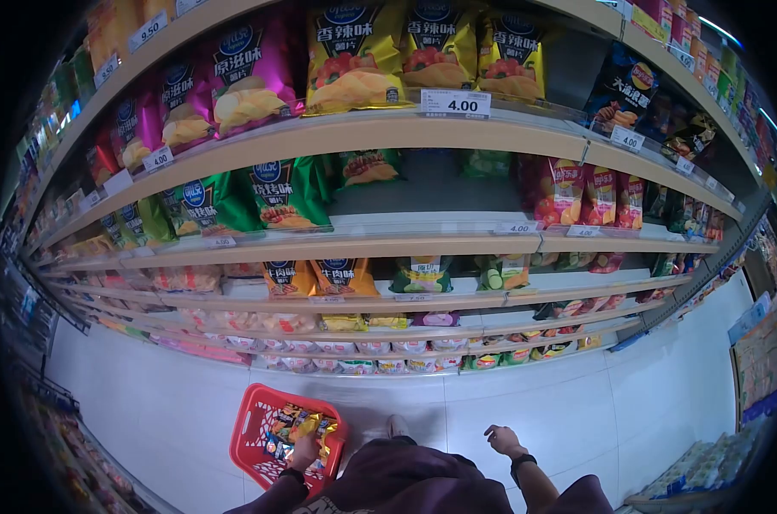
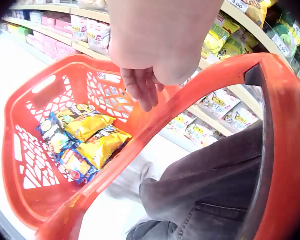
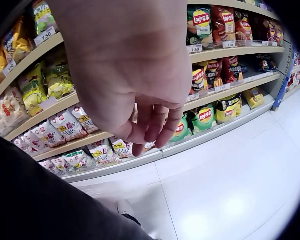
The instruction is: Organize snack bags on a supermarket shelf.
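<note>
My left hand (image 1: 303, 451) hangs over a red shopping basket (image 1: 244, 426). In the left wrist view its fingers (image 2: 146, 92) point down, loosely bent, with nothing held. The basket's red handle (image 2: 290, 145) loops close to the camera on the right there. Inside the basket lie several snack bags: a yellow bag (image 2: 104, 148), another yellow bag (image 2: 90, 125) and a blue bag (image 2: 75, 164). On the other side of the body my right hand (image 1: 504, 439) hangs in the air. Its fingers (image 3: 152, 122) are loosely curled around nothing, seen against the lower shelves.
Ahead stands a curved-looking shelf unit with a wooden-coloured shelf edge (image 1: 337, 137) and price tags, such as a 4.00 tag (image 1: 455, 104). Purple chip bags (image 1: 247, 81), yellow chip bags (image 1: 351, 60) and green chip bags (image 1: 284, 195) fill it. White tiled floor (image 1: 542, 403) lies below.
</note>
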Demonstrator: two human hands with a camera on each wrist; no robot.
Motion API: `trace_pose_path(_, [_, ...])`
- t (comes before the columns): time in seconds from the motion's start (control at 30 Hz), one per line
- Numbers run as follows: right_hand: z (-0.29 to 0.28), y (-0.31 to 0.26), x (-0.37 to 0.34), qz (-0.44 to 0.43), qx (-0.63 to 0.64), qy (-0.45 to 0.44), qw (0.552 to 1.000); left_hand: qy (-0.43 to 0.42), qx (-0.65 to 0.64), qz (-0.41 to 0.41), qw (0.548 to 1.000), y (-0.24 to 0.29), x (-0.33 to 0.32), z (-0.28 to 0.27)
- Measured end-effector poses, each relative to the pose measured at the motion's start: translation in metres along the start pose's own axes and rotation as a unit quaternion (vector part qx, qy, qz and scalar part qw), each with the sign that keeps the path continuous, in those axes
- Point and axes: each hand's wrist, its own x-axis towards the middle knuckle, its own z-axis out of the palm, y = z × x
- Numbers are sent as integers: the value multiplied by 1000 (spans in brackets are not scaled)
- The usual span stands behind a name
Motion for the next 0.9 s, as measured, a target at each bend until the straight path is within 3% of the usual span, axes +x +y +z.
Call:
trace_pose_path(0.03, [-3,1,-6,-18,-1,15,1000,-22,35,52,998,-17,-8,9])
trace_pose_path(0.07, [-4,4,-17,-35,0,27,999,-77,-67,-66,993,-17,-20,9])
trace_pose_path(0.17, [1,19,-48,-18,22,36,999,-168,32,-76,982,-4,-43,-4])
trace_pose_path(0.2, [5,26,-60,4,23,30,999,-174,-18,-131,976,1,-53,-7])
trace_pose_path(0.23, [8,35,-72,28,23,24,999,-146,59,-138,978,9,-61,-5])
trace_pose_path(0.3, [24,63,-90,16,63,7,998,-140,49,-100,984,20,-79,-11])
trace_pose_path(0.37, [22,68,-108,5,131,-20,991,-79,30,-150,985,26,-98,-6])
trace_pose_path(0.4, [17,68,-110,-20,134,11,991,-72,4,-151,986,24,-115,-4])
trace_pose_path(0.53, [-80,-23,-133,-154,171,130,964,13,-59,-224,973,31,-147,-4])
trace_pose_path(0.63, [-172,-139,-194,-322,194,209,903,64,-83,-218,970,32,-150,-12])
trace_pose_path(0.7, [-223,-204,-257,-447,137,245,849,100,-223,-248,938,48,-151,-19])
trace_pose_path(0.77, [-259,-248,-320,-576,58,283,765,132,-322,-247,904,79,-151,-34])
trace_pose_path(0.83, [-280,-275,-366,-699,-24,316,641,161,-383,-225,882,113,-154,-46])
trace_pose_path(0.87, [-281,-291,-388,-717,-39,344,605,185,-358,-202,893,107,-148,-33])
trace_pose_path(0.9, [-287,-298,-409,-723,-74,335,600,191,-306,-167,918,113,-149,-33])
